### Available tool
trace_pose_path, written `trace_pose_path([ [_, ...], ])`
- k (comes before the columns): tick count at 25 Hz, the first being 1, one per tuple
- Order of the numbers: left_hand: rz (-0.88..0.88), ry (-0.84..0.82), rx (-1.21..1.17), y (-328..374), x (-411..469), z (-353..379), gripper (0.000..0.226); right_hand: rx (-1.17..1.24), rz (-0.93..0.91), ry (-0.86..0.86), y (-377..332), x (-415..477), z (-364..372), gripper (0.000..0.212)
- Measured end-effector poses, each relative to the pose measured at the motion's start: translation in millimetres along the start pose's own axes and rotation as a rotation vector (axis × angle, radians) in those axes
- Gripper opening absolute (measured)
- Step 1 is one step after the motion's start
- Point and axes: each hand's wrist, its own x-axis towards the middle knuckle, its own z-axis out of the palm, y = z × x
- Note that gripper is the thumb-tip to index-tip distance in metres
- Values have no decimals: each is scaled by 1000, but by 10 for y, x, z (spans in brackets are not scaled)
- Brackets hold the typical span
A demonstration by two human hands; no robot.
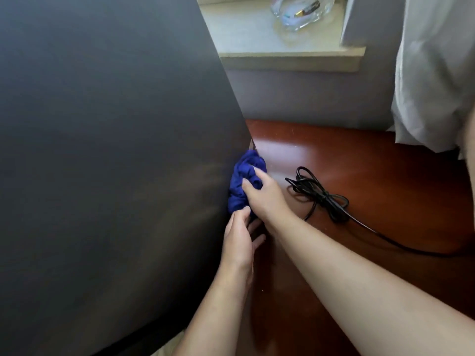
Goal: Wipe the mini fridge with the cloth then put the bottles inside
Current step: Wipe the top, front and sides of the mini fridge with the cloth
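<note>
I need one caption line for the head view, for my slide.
The right hand holds a bunched blue cloth against the edge of the mini fridge; the left hand rests just below.

The mini fridge [102, 150], left of the right grip [262, 194], is cut by the top, left and bottom edges; its door and inside cannot be seen. The fingers of this grip cover part of the cloth [244, 173]. Just below, the left grip [239, 242] has some fingers partly hidden behind the right wrist. Far above, a glass dish [300, 14] is cut by the top edge, and what lies in it is too blurred to tell.
</note>
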Motion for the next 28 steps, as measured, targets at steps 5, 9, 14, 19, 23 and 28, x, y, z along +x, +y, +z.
trace_pose_path([
  [5, 289, -172, -164, 820, -353, 380, 14, 58, -354, 131, -1267, 116, -301, 35],
  [9, 377, -251, -213, 1331, -884, 332, 25, 1, -544, 101, -2015, -242, -458, 46],
  [14, 458, -136, -138, 1215, -1612, -248, 23, -80, -657, 50, -2076, -1160, -343, 51],
  [19, 505, -307, 42, 692, -2358, -1224, 63, -106, -546, -6, -1722, -2303, -14, 44],
  [23, 620, -441, 239, 462, -2635, -2098, 93, 116, -493, 60, -1464, -2990, 339, 33],
  [28, 772, -542, 283, 363, -2808, -2899, 74, 215, -533, 147, -1337, -3776, 769, 37],
])
